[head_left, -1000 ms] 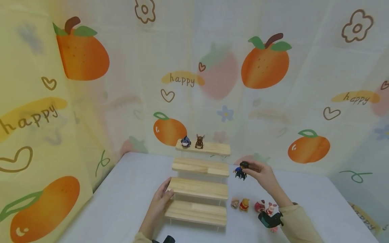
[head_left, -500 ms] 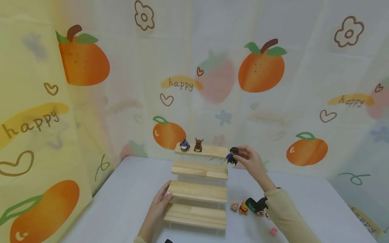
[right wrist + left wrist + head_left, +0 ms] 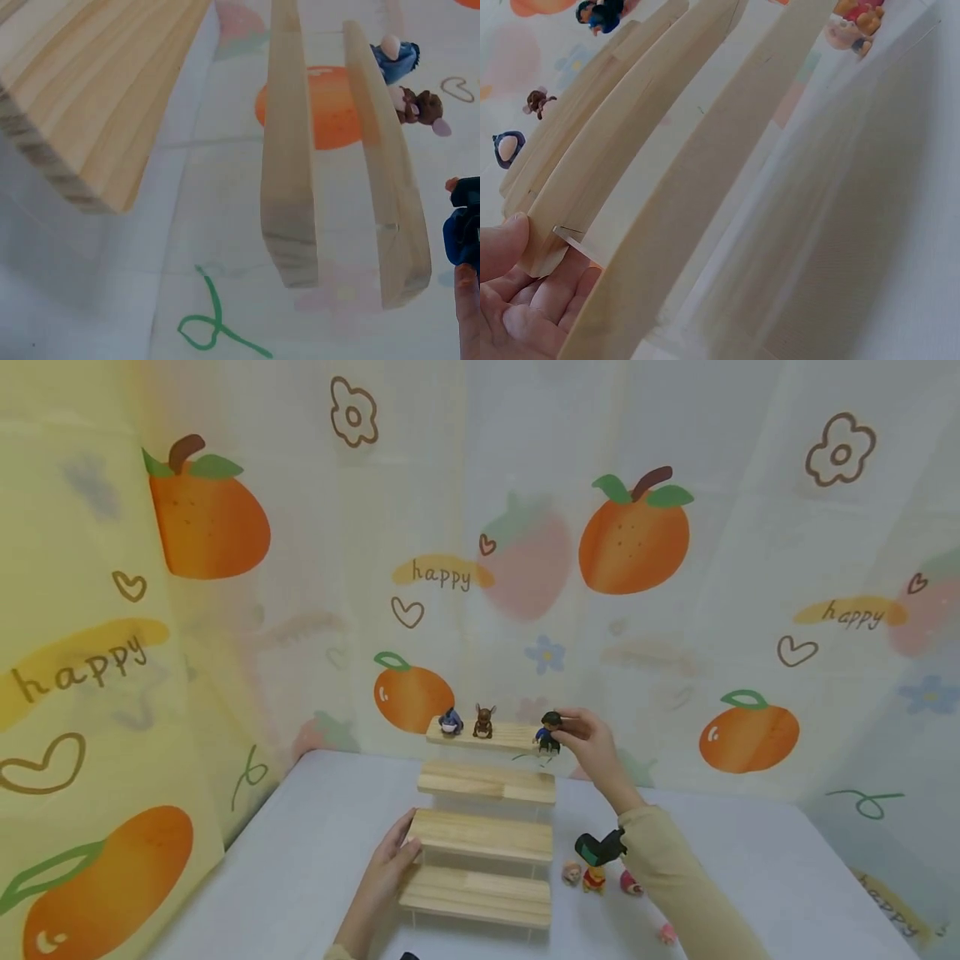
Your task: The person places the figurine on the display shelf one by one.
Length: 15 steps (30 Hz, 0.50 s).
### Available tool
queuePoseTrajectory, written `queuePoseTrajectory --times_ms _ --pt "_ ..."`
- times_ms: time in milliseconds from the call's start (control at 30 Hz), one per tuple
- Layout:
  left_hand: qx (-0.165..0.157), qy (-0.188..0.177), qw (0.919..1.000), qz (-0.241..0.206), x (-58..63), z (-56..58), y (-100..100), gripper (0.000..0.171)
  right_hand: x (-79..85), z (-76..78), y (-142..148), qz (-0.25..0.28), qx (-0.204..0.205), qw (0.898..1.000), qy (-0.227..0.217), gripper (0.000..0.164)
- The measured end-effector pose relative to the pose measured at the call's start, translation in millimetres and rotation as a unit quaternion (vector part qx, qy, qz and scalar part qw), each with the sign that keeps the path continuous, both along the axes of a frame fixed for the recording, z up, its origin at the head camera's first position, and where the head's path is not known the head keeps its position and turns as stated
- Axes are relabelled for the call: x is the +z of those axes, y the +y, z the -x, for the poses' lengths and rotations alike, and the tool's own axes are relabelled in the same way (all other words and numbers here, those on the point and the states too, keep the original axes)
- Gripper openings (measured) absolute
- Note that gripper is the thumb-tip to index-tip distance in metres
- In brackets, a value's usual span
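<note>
The left hand [image 3: 392, 853] sits at seven o'clock in the head view, its forearm [image 3: 360, 910] angling up from the bottom edge toward one o'clock, a scrap of beige cuff [image 3: 339, 952] showing. In the left wrist view that hand lies at eight o'clock in a grip, the thumb [image 3: 501, 249] above and the fingers [image 3: 562, 289] curled below. The right hand [image 3: 592, 743] is held higher, at four o'clock; its arm [image 3: 624, 789], in a beige sleeve [image 3: 675, 877], slants toward eleven, and its thumb and fingertips [image 3: 574, 722] pinch toward ten. In the right wrist view one digit [image 3: 467, 311] shows at four o'clock, pointing to twelve.
</note>
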<state>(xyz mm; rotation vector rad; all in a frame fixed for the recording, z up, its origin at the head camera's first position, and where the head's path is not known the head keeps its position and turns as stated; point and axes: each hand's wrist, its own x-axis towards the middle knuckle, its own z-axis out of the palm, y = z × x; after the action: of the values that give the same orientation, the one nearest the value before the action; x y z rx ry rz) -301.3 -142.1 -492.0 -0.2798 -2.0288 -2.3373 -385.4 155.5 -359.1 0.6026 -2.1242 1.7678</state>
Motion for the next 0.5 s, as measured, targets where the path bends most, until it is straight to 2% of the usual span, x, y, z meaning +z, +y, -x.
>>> queuePoseTrajectory --times_ms 133,333,500 --pt "-0.006 0.007 0.9999 -0.011 0.5 -0.9 1.4 0.057 0.7 0.7 -6.4 -0.018 -0.006 1.000 -0.015 0.028" --pt "-0.004 0.003 0.9999 -0.011 1.8 -3.7 1.6 0.057 3.4 6.4 -15.3 -0.048 -0.004 0.999 -0.006 0.021" --pt "-0.017 0.027 0.9994 -0.010 2.7 -2.0 1.5 0.056 4.9 12.6 -20.3 -0.053 -0.014 0.998 0.010 0.023"
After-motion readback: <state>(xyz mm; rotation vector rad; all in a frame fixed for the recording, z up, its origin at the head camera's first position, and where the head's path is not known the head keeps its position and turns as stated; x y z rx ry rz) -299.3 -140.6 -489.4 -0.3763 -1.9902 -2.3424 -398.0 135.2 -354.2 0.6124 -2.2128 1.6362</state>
